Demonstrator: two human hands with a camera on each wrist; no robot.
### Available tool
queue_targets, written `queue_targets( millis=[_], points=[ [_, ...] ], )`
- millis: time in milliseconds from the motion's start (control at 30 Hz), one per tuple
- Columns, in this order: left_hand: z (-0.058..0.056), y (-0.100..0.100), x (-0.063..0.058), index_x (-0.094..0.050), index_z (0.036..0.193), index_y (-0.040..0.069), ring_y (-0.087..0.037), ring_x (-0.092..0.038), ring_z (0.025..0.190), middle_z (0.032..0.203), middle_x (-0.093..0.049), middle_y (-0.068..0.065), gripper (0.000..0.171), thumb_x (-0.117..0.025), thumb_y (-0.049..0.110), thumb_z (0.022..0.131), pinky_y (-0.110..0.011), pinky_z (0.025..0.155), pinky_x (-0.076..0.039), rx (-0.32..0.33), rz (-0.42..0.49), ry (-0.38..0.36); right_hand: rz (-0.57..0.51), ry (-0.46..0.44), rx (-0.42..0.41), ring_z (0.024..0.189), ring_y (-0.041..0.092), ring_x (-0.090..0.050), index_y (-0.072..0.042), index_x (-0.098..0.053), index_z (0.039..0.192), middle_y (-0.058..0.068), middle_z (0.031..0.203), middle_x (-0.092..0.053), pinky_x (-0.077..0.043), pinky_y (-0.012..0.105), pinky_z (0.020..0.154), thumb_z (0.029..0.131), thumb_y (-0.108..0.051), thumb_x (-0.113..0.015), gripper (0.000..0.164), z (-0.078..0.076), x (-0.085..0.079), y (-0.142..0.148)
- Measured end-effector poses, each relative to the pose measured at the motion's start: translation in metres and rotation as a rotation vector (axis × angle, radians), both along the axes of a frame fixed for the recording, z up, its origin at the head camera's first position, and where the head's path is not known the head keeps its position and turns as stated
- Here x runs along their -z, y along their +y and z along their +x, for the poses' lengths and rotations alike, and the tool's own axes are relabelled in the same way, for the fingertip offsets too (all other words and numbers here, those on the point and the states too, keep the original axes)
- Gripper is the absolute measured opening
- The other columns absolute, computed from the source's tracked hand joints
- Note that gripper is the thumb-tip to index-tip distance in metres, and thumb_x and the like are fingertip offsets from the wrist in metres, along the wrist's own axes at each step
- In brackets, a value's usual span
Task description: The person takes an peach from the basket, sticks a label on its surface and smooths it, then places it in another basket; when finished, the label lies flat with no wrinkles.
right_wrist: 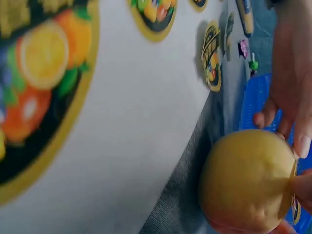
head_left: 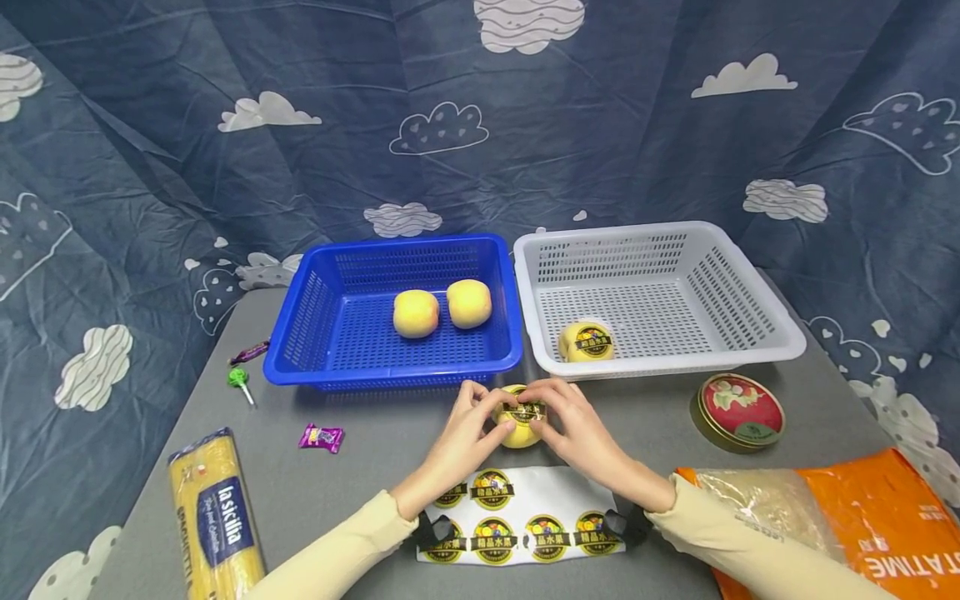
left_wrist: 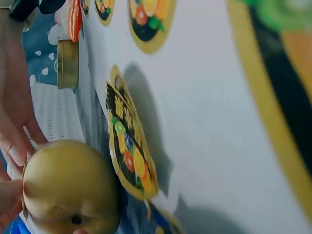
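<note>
A yellow peach (head_left: 517,438) sits on the grey table just in front of the baskets, with a round black-and-gold fruit sticker (head_left: 524,412) on its upper side. My left hand (head_left: 467,435) holds the peach from the left, thumb and fingertips at the sticker's edge. From the right, my right hand (head_left: 583,427) curls over it, fingertips on the sticker and thumb lower down. Both wrist views show the peach's bare side, with the sticker seen edge-on under the fingertips. Below my wrists lies a white sheet (head_left: 536,492) of similar stickers, some of them lifting at the edge.
A blue basket (head_left: 390,375) holds two plain peaches. Beside it, a white basket (head_left: 750,358) holds one stickered peach (head_left: 587,342). Right: a round red tin (head_left: 738,410) and an orange bag (head_left: 885,517). Left: a spaghetti pack (head_left: 217,517), a purple candy (head_left: 321,437) and a green lollipop (head_left: 238,378).
</note>
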State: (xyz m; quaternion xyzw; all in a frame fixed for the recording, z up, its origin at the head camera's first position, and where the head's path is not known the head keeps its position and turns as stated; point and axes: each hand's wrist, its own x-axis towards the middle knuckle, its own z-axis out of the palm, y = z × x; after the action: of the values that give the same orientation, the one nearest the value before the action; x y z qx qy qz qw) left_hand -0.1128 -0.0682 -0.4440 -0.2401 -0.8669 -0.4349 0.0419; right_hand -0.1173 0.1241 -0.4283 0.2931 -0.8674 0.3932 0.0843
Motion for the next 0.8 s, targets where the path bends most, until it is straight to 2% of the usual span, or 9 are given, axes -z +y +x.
queue_targets(
  millis=[67,200,267,333,467,567,700,800],
  points=[
    [0.0,0.002,0.001,-0.056,0.105,0.02,-0.017,-0.041,0.09,0.101,-0.033,-0.003,0.019,-0.059,0.026,0.087,-0.024,0.071,-0.042,-0.015,0.012,-0.007,-0.021,-0.109,-0.018,0.1,0.025,-0.05,-0.009,-0.057,0.113,0.012,0.121,-0.05,-0.044,0.038,0.079,0.081,-0.009,-0.066,0.034,-0.001,0.001,0.002],
    [0.0,0.005,0.003,-0.051,0.099,0.018,-0.019,-0.04,0.098,0.11,-0.032,-0.007,0.016,-0.059,0.025,0.087,-0.029,0.077,-0.04,-0.019,0.048,-0.041,-0.146,-0.312,-0.106,0.109,0.029,-0.05,-0.007,-0.049,0.121,0.014,0.124,-0.047,-0.045,0.042,0.084,0.085,-0.011,-0.061,0.038,-0.007,0.007,0.002],
    [0.0,0.006,0.003,-0.05,0.101,0.017,-0.019,-0.042,0.099,0.113,-0.032,-0.008,0.018,-0.06,0.024,0.087,-0.03,0.076,-0.042,-0.008,0.066,-0.057,-0.187,-0.354,-0.141,0.106,0.028,-0.052,-0.007,-0.047,0.122,0.012,0.122,-0.048,-0.046,0.039,0.084,0.085,-0.01,-0.061,0.039,-0.01,0.01,0.003],
    [-0.001,0.005,0.003,-0.051,0.104,0.017,-0.019,-0.046,0.093,0.114,-0.033,-0.009,0.021,-0.061,0.023,0.087,-0.028,0.071,-0.044,0.006,0.085,-0.081,-0.201,-0.386,-0.142,0.104,0.028,-0.054,-0.008,-0.048,0.122,0.012,0.121,-0.049,-0.047,0.037,0.083,0.084,-0.011,-0.063,0.041,-0.013,0.012,0.003],
    [-0.005,0.0,0.004,-0.057,0.107,0.019,-0.018,-0.043,0.095,0.114,-0.035,-0.007,0.023,-0.063,0.022,0.085,-0.026,0.067,-0.046,0.029,0.174,-0.173,-0.251,-0.524,-0.14,0.098,0.03,-0.056,-0.01,-0.05,0.122,0.013,0.122,-0.05,-0.049,0.035,0.077,0.083,-0.014,-0.064,0.042,-0.017,0.012,0.008],
    [-0.008,-0.003,0.004,-0.062,0.103,0.018,-0.018,-0.037,0.103,0.112,-0.039,-0.006,0.021,-0.065,0.021,0.083,-0.031,0.071,-0.046,0.037,0.241,-0.237,-0.304,-0.622,-0.169,0.098,0.033,-0.055,-0.007,-0.049,0.124,0.015,0.126,-0.047,-0.048,0.036,0.077,0.084,-0.011,-0.062,0.042,-0.019,0.012,0.011],
    [-0.01,-0.005,0.005,-0.064,0.1,0.016,-0.018,-0.035,0.105,0.112,-0.042,-0.006,0.019,-0.066,0.02,0.082,-0.043,0.081,-0.04,0.045,0.279,-0.267,-0.312,-0.647,-0.204,0.099,0.033,-0.055,-0.005,-0.048,0.125,0.016,0.127,-0.045,-0.047,0.038,0.078,0.085,-0.009,-0.06,0.041,-0.02,0.01,0.012],
    [-0.01,-0.004,0.006,-0.064,0.1,0.016,-0.016,-0.036,0.107,0.113,-0.044,-0.004,0.02,-0.067,0.02,0.081,-0.047,0.088,-0.034,0.046,0.281,-0.272,-0.262,-0.59,-0.169,0.097,0.029,-0.056,-0.009,-0.049,0.121,0.012,0.122,-0.048,-0.047,0.037,0.076,0.085,-0.015,-0.062,0.038,-0.019,0.01,0.009]
  ],
)
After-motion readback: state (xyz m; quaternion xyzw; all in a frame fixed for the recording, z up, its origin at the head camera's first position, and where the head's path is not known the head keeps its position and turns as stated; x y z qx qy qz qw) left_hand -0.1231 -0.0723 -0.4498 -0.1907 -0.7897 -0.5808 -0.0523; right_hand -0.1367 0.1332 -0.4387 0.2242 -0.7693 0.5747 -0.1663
